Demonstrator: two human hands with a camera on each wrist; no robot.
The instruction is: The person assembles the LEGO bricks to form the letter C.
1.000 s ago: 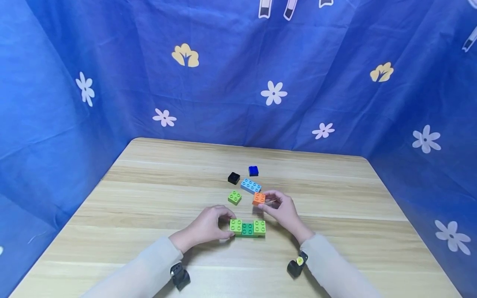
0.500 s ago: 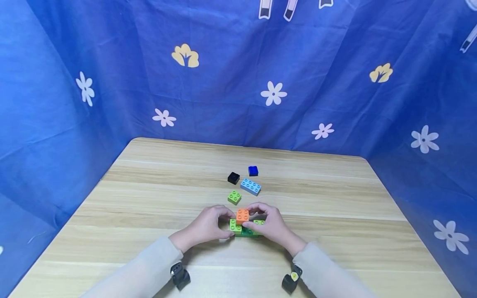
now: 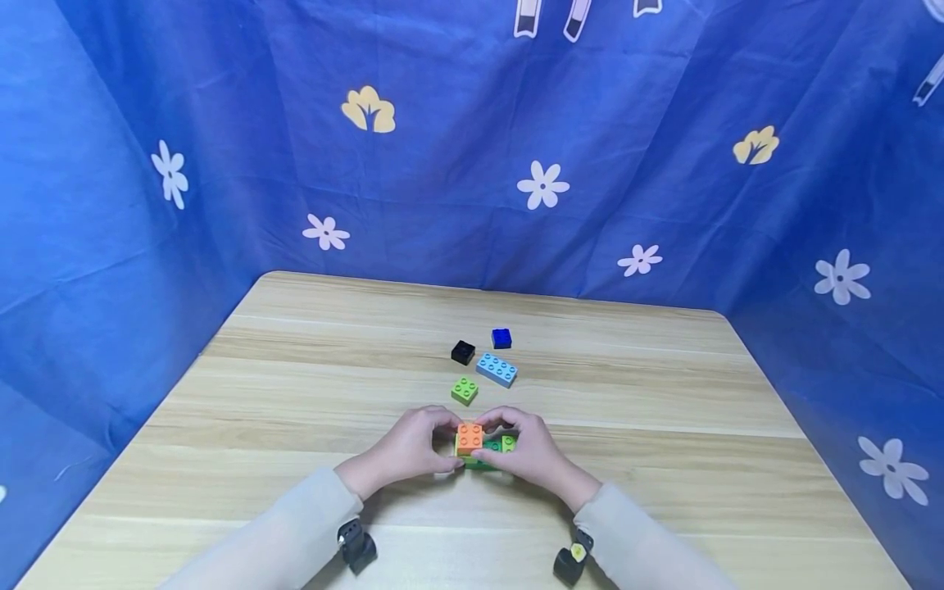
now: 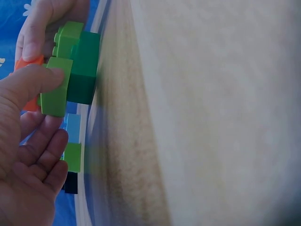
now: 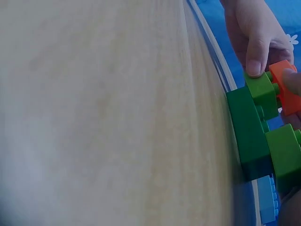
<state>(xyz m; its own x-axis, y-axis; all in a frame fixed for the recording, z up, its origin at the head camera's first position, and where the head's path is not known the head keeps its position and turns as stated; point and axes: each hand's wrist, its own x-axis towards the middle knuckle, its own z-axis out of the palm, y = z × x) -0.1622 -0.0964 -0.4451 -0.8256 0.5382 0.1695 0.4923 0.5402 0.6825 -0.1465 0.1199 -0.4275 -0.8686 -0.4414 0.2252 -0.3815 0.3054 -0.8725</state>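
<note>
1. The left hand (image 3: 404, 442) has its thumb and fingers clamped on the left light green block (image 4: 56, 96), which juts past the end of the dark green block (image 4: 83, 75) under it. Pressing on that overhang could pry the two apart or tip the base.
2. Farther back on the wooden table (image 3: 310, 369), a black block (image 3: 463, 352) and a lime block (image 3: 465, 391) lie loose.
3. The orange block (image 3: 469, 439) is right above the left light green block. The right wrist view shows a narrow gap between them, so it seems not fully seated; a crooked push could jam it askew.
4. Beyond lie a light blue block (image 3: 496, 369) and a dark blue block (image 3: 501, 338).
5. The right light green block (image 5: 284, 153) tops the dark green block's other end; a careless knuckle might knock it.
6. The right hand (image 3: 537, 451) is clamped on the orange block.
</note>
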